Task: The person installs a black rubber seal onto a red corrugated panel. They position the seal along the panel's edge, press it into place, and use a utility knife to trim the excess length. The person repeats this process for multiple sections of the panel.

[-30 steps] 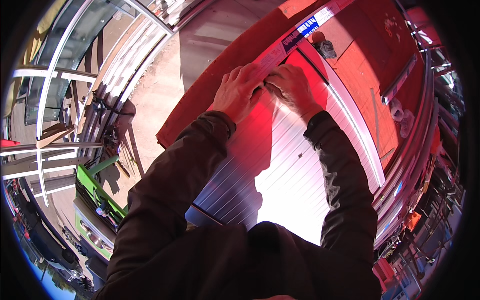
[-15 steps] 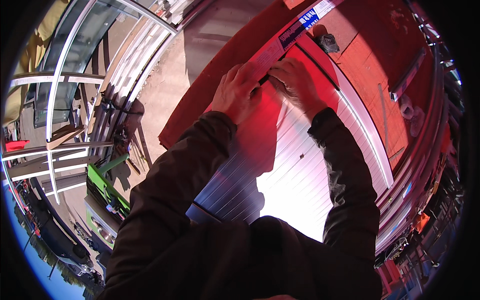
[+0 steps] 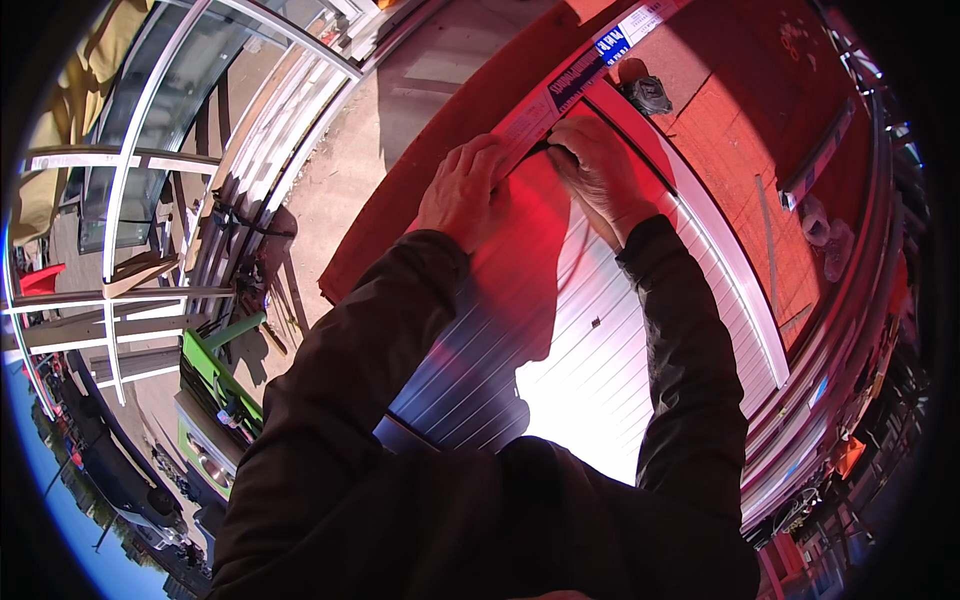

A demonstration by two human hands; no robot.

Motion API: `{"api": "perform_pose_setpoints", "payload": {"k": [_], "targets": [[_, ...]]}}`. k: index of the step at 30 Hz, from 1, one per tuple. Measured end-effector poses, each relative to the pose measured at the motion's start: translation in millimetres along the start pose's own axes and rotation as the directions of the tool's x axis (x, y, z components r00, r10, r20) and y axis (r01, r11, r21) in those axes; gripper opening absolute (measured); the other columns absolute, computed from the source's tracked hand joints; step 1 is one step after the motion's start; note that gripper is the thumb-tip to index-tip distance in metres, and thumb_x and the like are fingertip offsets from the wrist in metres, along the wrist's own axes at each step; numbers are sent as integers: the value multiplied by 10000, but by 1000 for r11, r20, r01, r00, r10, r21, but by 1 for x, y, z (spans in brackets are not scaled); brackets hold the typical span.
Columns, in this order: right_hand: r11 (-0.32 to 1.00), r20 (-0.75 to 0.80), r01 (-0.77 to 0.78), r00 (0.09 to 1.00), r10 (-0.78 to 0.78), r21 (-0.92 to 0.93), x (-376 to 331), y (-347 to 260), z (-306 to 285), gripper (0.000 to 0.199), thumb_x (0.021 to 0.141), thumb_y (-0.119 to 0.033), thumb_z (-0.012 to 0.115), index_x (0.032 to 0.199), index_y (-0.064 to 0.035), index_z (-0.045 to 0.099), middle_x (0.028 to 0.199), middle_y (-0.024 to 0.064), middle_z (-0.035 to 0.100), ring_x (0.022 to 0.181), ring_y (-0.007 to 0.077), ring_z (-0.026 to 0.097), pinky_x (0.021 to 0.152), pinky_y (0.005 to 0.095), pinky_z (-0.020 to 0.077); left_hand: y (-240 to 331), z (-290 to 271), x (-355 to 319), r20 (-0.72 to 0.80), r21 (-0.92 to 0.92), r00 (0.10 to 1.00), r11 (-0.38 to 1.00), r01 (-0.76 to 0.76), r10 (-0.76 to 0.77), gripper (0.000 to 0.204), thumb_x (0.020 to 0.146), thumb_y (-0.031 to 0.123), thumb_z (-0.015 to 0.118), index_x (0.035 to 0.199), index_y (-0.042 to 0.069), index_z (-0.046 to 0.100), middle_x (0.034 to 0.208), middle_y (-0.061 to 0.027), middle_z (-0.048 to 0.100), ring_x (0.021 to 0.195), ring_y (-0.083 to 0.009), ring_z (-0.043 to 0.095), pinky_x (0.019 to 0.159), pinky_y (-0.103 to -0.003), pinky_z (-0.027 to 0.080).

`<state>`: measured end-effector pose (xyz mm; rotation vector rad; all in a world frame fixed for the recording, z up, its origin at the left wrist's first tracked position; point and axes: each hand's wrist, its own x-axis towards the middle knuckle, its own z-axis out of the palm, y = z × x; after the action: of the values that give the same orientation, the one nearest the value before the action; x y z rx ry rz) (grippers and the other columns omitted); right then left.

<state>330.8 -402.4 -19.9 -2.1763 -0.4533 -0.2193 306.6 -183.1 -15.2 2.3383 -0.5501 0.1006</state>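
A white ribbed panel (image 3: 480,360) lies in front of me on a red-covered work surface, framed by white profiles. Its far profile (image 3: 545,108) carries printed protective film. My left hand (image 3: 458,195) is closed over that profile, fingers curled at its edge. Just to the right, my right hand (image 3: 600,175) pinches a thin black strip (image 3: 541,147) at the profile's inner edge. Only a short piece of the strip shows; my fingers hide the rest. A small dark bit (image 3: 596,322) lies on the panel.
On the red surface (image 3: 725,130) are a dark plastic-wrapped item (image 3: 648,95), a short profile piece (image 3: 815,160) and crumpled clear plastic (image 3: 822,235). Window frames (image 3: 115,200) and stacked white profiles (image 3: 270,150) stand at left, near a green stand (image 3: 215,375). Long profiles lie at right.
My left hand has shifted slightly left, away from the right hand, widening the gap between them. The right hand still pinches at the profile's edge.
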Motion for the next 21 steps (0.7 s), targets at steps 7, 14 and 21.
{"api": "perform_pose_setpoints", "payload": {"k": [7,14,21], "targets": [[968,-7,202,979,-205,-150,6,6,-5,195,746,30,747,901,-47,657,924,78,652,864,297,626,736,396,513,0,0,0,5,7,1000,1000,13,-13,383,832,122,679,1189,73,546,1312,-117,565,1181,-367,558,988,-437,477],[950,56,242,970,-236,-199,10,11,-8,196,750,-24,763,909,-79,662,934,42,656,884,267,629,763,390,498,0,-2,0,4,-11,1000,1000,16,-16,366,830,115,673,1176,64,563,1319,-117,563,1180,-363,560,985,-436,481],[905,153,276,959,-237,-325,19,0,-13,255,742,-4,778,953,-83,657,946,68,635,881,283,623,716,390,502,0,0,1,14,1,1000,1000,21,-21,395,831,119,678,1204,67,558,1328,-119,556,1190,-363,556,985,-439,482]]}}
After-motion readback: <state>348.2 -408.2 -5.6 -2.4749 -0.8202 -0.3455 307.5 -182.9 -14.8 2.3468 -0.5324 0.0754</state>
